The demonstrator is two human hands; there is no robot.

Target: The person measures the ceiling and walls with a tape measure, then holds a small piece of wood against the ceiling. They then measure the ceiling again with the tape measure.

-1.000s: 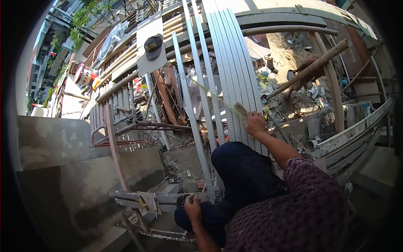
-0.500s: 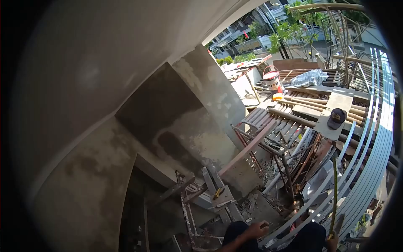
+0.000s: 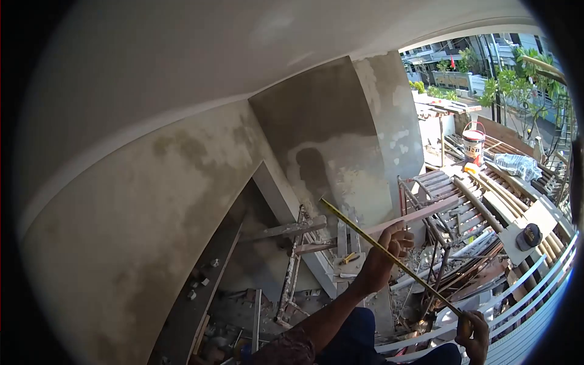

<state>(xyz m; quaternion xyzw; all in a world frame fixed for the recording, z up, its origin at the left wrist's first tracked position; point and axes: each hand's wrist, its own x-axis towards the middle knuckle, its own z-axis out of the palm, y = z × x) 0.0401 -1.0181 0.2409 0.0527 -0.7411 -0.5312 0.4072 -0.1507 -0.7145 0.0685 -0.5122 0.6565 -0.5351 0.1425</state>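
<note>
Setting: outdoor building site under a grey plastered wall [image 3: 182, 182] with darker damp patches, seen from high up.
Right hand [image 3: 474, 333]: lowest in view at the bottom right, closed tight round the lower end of the tape; whether it also holds a case I cannot tell.
Left hand [image 3: 382, 260]: raised further up the blade, fingers curled narrowly round it, thumb on top.
Tape measure blade [image 3: 426, 284]: thin, yellow, dark markings along it, pulled straight and taut; it runs diagonally from the right hand up through the left hand, its tip against the wall beyond.
White metal profiles [image 3: 535, 286]: long strips curving just beside the right hand.
Scaffold frame [image 3: 292, 274]: paint-spattered, below the left hand, with a yellow-handled tool [image 3: 348, 258] lying on its plank.
Cap [image 3: 530, 236]: dark, resting on a board to the right.
Paint bucket [image 3: 473, 145]: white with a red band, handle upright, standing further back; contents hidden.
Distance: trees and houses.
</note>
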